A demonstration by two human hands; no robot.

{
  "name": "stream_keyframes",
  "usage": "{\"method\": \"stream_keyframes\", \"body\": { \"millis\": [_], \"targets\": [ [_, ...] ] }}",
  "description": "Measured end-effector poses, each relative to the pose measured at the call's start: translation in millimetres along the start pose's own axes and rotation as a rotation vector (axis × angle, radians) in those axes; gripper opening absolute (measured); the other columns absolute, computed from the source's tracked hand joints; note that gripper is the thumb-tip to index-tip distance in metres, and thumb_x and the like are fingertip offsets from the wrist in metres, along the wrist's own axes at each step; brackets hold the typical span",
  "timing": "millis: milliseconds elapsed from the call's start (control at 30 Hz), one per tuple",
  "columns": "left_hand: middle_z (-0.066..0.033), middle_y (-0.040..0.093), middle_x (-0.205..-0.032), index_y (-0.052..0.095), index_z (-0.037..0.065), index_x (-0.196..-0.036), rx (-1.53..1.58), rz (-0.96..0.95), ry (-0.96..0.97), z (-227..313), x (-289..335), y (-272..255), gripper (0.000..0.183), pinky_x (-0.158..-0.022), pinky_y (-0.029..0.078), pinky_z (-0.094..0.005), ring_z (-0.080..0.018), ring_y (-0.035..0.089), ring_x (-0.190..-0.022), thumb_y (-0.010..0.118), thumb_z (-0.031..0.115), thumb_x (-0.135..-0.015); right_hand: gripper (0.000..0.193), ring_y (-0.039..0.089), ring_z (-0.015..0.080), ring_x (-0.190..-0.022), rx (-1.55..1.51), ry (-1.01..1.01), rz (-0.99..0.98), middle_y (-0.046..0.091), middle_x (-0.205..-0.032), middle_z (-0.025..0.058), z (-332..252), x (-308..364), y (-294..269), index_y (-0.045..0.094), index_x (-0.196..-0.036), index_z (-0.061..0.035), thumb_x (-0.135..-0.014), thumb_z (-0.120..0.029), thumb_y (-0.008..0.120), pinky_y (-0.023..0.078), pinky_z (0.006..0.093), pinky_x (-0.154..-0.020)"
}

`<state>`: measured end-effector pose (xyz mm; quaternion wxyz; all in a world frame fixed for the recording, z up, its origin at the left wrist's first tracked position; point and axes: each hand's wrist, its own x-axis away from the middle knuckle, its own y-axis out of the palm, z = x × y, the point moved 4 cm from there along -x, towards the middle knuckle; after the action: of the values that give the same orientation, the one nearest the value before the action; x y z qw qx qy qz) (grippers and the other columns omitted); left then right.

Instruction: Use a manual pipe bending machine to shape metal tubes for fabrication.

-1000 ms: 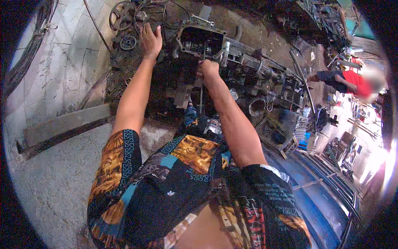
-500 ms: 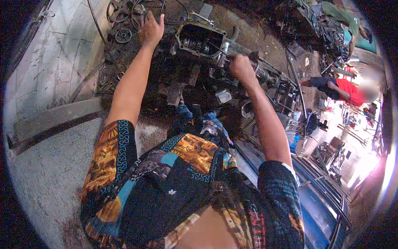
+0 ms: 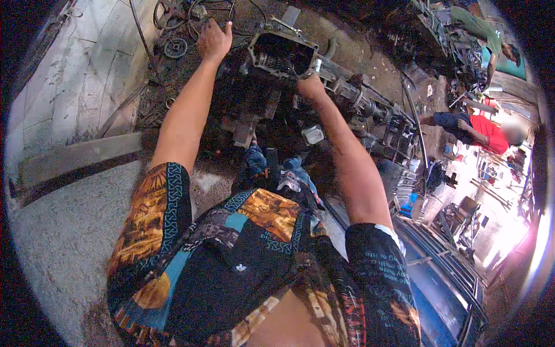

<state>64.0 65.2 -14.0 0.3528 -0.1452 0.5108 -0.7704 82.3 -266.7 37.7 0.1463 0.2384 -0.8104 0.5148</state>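
An open metal gear housing (image 3: 252, 53) lies ahead of me, with dark toothed gears (image 3: 270, 60) inside. My right hand (image 3: 312, 87) is closed at the housing's near right corner. It grips a thin metal rod (image 3: 295, 70), whose tip points into the opening; most of the rod is hidden by the hand and shadow. Left of the housing, my left hand (image 3: 214, 41) is held out with its thumb apart from the fingers. Nothing shows in it, though the fingertips are partly lost against the dark clutter.
A long shaft assembly (image 3: 364, 105) runs right from the housing. A clear plastic container (image 3: 313, 135) sits nearer me. A spoked wheel (image 3: 175, 48) lies by the left wall. At right are blue metal frames (image 3: 428, 266), a person in red (image 3: 488, 132) and another in green (image 3: 471, 26).
My right hand has moved left and slightly nearer, up to the housing's corner, and the rod now shows far less. The left hand has barely shifted.
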Motion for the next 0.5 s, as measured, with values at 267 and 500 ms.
{"method": "stream_keyframes", "body": {
  "millis": [267, 500],
  "targets": [
    [-0.0270, 0.061, -0.112, 0.052, -0.007, -0.123, 0.050, 0.238, 0.132, 1.2, 25.7, -23.3, 0.062, -0.088, 0.047, -0.0513, -0.0432, 0.059, -0.104, 0.052, 0.048, -0.093, 0.015, 0.036, 0.0151, -0.048, -1.722, 0.553, -0.223, 0.038, -0.061, 0.0021, -27.8, 10.8, 95.5, 0.046, -0.086, -0.0060, -0.095, -0.011, 0.035, 0.030, 0.0292, -0.040],
    [-0.0282, 0.061, -0.112, 0.051, -0.004, -0.125, 0.124, 0.201, 0.102, -0.1, 20.9, -18.4, 0.061, -0.090, 0.047, -0.0510, -0.0431, 0.059, -0.104, 0.051, 0.048, -0.093, 0.013, 0.032, 0.0158, -0.044, -1.707, 0.668, 0.016, 0.036, -0.060, 0.0025, -78.1, 30.6, 83.7, 0.040, -0.082, -0.0092, -0.094, -0.012, 0.034, 0.030, 0.0291, -0.038]
  ]
}}
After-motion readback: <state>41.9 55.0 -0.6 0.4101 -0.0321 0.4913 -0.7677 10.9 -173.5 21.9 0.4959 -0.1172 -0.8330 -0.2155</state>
